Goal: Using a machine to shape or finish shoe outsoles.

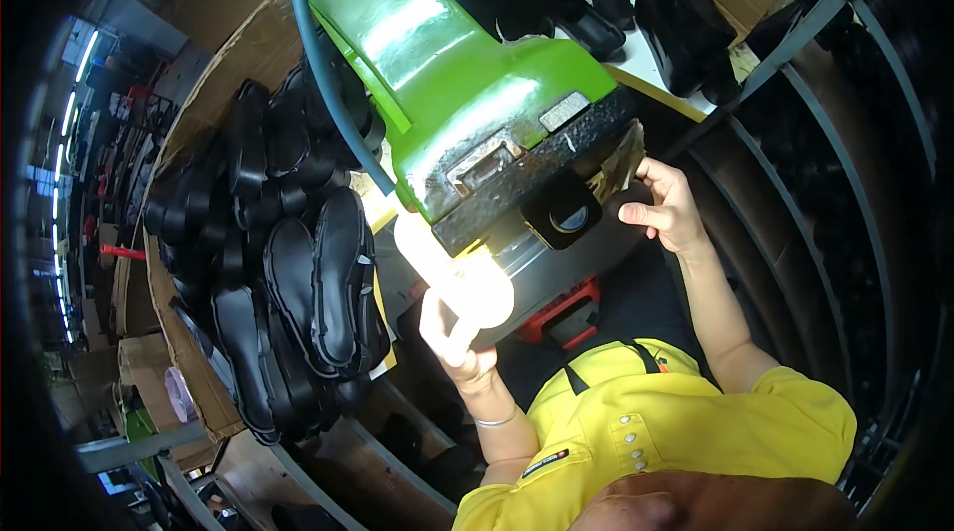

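A large green machine head (477, 64) with a dark, worn front edge stands before me. At its right end my right hand (664, 208) is closed, thumb and fingers pinched around a dark piece whose kind I cannot make out. My left hand (457, 340) is raised beside a glaring lamp (477, 291) under the machine's left corner. Its fingers are bent, and the glare washes out their tips and whatever they may grip. Between my hands, a black square bracket with a round opening (562, 215) hangs below the machine's edge. The machine's underside hides the rest.
A cardboard box (164, 263) at left holds several black shoe soles (338, 278). More black soles (686, 34) lie on a white surface behind the machine. A blue hose (316, 64) runs down its left side. Metal rack bars (785, 64) curve along the right. A red frame (564, 312) sits below.
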`<state>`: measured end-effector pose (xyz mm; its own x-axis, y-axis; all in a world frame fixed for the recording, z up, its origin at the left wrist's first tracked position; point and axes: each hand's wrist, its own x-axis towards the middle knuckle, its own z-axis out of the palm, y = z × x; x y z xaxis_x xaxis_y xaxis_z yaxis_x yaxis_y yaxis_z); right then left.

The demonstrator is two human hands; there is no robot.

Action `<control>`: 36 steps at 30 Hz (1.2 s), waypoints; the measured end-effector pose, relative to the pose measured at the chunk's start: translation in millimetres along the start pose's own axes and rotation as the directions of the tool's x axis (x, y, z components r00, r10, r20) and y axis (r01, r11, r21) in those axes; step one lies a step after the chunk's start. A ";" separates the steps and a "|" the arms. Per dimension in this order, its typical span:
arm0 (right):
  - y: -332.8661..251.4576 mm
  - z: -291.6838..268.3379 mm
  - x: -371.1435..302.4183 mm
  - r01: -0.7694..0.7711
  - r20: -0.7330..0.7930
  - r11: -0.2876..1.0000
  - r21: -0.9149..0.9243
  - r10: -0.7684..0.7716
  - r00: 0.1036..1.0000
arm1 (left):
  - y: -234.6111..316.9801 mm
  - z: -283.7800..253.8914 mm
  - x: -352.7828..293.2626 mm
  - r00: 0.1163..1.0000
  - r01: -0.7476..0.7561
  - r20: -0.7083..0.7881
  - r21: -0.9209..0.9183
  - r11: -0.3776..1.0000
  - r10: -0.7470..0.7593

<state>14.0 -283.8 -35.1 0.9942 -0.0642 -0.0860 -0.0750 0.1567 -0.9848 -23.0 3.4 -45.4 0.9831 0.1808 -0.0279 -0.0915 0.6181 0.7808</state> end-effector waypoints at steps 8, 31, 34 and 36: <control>-2.9 31.5 -1.8 -0.105 0.077 0.991 0.079 0.099 0.992 | 4.1 -58.0 -11.2 1.000 -0.012 0.011 0.011 1.000 0.012; 17.7 47.3 11.2 0.094 0.128 0.994 0.050 -0.100 0.987 | 33.5 19.4 17.6 0.907 -0.338 0.382 0.912 0.234 -0.179; 14.8 58.9 10.0 0.224 0.128 0.974 -0.027 -0.219 0.967 | 32.2 3.3 7.6 0.937 -0.203 0.306 0.871 0.447 -0.171; 15.3 59.9 9.9 0.273 0.117 0.959 -0.079 -0.263 0.958 | 26.0 -7.1 3.6 0.927 -0.270 0.350 0.872 0.409 -0.133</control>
<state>27.3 -223.0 -41.9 0.9808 0.0131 0.1945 0.1936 0.0550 -0.9795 -23.0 25.6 -29.6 0.9793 -0.1822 0.0885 -0.1648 -0.4626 0.8711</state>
